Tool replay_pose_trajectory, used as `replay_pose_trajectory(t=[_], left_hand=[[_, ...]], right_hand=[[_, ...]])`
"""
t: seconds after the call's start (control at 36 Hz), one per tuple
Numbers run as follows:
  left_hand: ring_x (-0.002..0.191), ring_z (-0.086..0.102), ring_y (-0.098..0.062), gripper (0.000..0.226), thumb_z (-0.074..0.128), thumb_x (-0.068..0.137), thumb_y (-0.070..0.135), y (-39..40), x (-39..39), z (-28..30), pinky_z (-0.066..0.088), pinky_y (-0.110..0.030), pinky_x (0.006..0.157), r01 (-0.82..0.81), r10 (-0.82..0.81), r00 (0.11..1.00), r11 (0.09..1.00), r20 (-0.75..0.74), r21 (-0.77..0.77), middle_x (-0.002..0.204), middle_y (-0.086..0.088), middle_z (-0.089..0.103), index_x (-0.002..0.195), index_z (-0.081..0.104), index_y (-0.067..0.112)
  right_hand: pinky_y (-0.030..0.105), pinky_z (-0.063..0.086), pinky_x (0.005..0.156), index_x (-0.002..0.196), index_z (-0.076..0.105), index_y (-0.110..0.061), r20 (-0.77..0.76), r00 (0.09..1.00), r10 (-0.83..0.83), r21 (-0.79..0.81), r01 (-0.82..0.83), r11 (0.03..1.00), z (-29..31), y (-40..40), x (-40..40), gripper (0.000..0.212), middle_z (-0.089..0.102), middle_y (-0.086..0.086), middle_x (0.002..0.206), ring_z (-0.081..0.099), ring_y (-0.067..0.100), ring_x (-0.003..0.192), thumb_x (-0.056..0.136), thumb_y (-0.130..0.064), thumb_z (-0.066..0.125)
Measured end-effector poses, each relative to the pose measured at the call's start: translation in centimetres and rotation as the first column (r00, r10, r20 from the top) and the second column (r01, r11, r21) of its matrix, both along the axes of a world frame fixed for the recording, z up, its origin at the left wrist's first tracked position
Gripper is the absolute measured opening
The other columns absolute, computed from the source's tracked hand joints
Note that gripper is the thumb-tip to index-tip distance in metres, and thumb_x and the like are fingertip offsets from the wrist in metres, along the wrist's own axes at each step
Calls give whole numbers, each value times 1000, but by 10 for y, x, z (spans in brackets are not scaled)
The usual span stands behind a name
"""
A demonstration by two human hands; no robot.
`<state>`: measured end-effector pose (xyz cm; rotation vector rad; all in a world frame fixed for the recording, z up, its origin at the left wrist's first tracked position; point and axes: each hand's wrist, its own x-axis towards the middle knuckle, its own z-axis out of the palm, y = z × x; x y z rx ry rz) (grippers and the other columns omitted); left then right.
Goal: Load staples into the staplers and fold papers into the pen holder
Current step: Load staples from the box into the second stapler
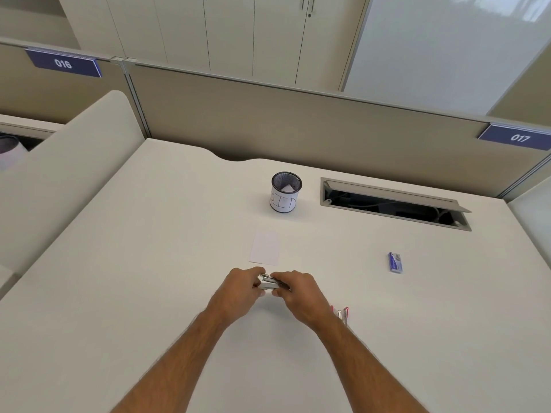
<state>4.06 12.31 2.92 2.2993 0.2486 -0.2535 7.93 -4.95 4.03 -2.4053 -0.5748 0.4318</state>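
Observation:
A small metal stapler [269, 283] is held between both hands over the middle of the white desk [149, 263]. My left hand [238, 290] grips its left end, and my right hand [301, 293] pinches its right end from above. A small white paper sheet [265, 248] lies flat just beyond the hands. Farther back stands a black mesh pen holder [286, 192] with folded white paper inside it. A blue staple box [396, 262] lies to the right. A red stapler [341, 313] peeks out beside my right wrist, partly hidden.
An open cable tray slot [393, 204] is cut into the desk at the back right. A beige partition [298, 126] with number plates 016 and 017 closes off the far edge. A low divider [74, 174] bounds the left side.

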Motion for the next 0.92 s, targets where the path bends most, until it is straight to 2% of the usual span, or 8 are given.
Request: replay_pose_trajectory(t=[0.14,0.19,0.25,0.36,0.47,0.69,0.78,0.92], left_hand=[[87,68,-24,27,69,92,13,0,1,-2,53,-30,75,-4,3,1000,1000,8,30,96,-4,72,118,67,18],[84,67,-24,19,69,92,15,2,1,-3,51,-29,71,-3,3,1000,999,13,42,92,-3,72,110,68,19],[79,64,-22,17,69,91,14,4,2,-5,48,-27,66,3,-3,1000,1000,4,25,89,-1,71,107,68,19],[87,66,-18,43,71,90,11,10,3,-8,51,-25,76,31,-32,999,999,-13,-35,96,3,71,130,63,22],[91,67,-12,58,67,90,5,15,4,-12,53,-22,86,56,-54,998,997,27,-58,97,5,71,144,54,22],[91,68,-16,46,53,92,-3,22,9,-16,58,-34,86,-18,17,998,1000,54,13,98,2,69,133,58,18],[92,66,-17,40,51,93,-3,26,12,-17,57,-31,85,-57,54,996,997,66,59,101,1,67,128,60,15],[93,67,-19,31,49,95,-1,36,15,-23,56,-32,85,-109,101,991,990,87,94,103,-3,69,121,63,9]], right_hand=[[39,48,79,105,71,-18,14,1000,14,-15,-14,1000,-2,2,2,13,72,2,90,58,22,88,96,-17,63],[41,47,76,97,69,-17,26,999,24,-29,-24,999,-2,3,3,7,69,2,83,56,22,82,96,-17,62],[40,48,77,98,70,-16,14,1000,22,-28,-21,999,-3,4,3,7,70,2,84,57,22,82,96,-17,63],[33,50,81,114,71,-21,-29,999,-19,-7,19,1000,-5,5,-1,22,72,-2,96,61,18,89,92,-23,66],[31,46,71,94,66,-13,7,997,-76,-70,76,995,-10,14,-6,15,57,0,90,56,21,83,88,-27,63],[31,40,54,84,55,-13,-122,930,-347,-184,322,929,-14,44,-20,22,65,4,87,56,22,70,81,-32,66],[31,48,59,89,58,-13,-176,878,-445,-169,418,893,-16,56,-25,31,68,3,87,68,25,77,80,-42,65],[32,55,72,100,59,-15,-184,841,-509,-228,467,854,-22,72,-27,33,68,1,96,68,24,87,83,-43,64]])
